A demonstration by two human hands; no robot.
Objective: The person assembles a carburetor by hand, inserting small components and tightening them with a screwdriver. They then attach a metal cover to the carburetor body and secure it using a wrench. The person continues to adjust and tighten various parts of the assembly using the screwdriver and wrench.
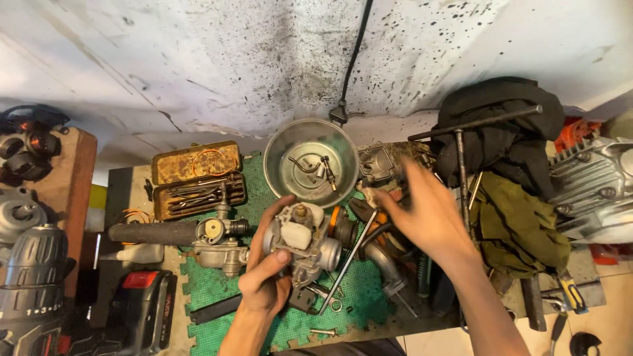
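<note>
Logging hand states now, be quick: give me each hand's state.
Left hand: closed around a carburetor, held above the green mat.
Right hand: open, holding nothing, blurred, fingers spread over the tools right of the metal bowl.

The carburetor (300,242) is a small grey cast-metal body, grimy, with a pale cream float (297,234) sitting exposed on its upturned face and a brass-coloured jet (301,212) standing up from the middle. A round silver barrel sticks out on its right side. It is held off the green mat (217,290), tilted, near the centre of the scene, just in front of the round metal bowl (311,161). Just to its right lies a thin metal rod (349,260), slanting over the mat.
</note>
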